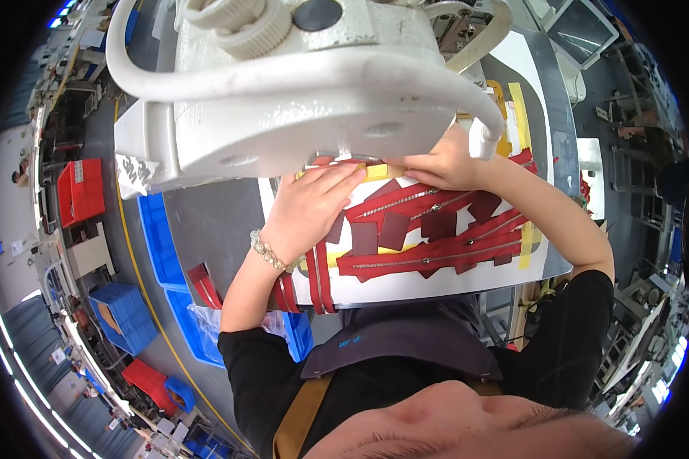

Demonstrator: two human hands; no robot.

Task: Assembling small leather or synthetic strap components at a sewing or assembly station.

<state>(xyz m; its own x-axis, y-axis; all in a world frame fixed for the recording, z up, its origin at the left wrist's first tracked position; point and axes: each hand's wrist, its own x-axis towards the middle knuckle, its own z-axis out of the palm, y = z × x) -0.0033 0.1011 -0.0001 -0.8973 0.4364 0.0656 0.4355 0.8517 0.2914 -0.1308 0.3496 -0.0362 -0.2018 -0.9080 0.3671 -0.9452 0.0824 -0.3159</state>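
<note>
My left hand (318, 197) lies nearly flat, palm down, fingers stretched toward the front of the white sewing machine head (298, 134). Its fingertips rest beside a short yellow strip (377, 172) and red material partly hidden under the machine. On the other side of the strip is my right hand (445, 162), its fingers curled and pressed together; what they hold, if anything, is hidden. Between my forearms lie several red zippers (429, 258) with metal teeth, and dark red rectangular patches (394, 231). Another red zipper (320, 277) hangs lengthwise near my left wrist.
A white sheet (406, 288) with yellow tape (525, 249) lies on the grey table. The machine head overhangs the work and blocks the view behind it. Blue bins (158, 241) stand beside the table at the left; a red crate (81, 191) is farther off.
</note>
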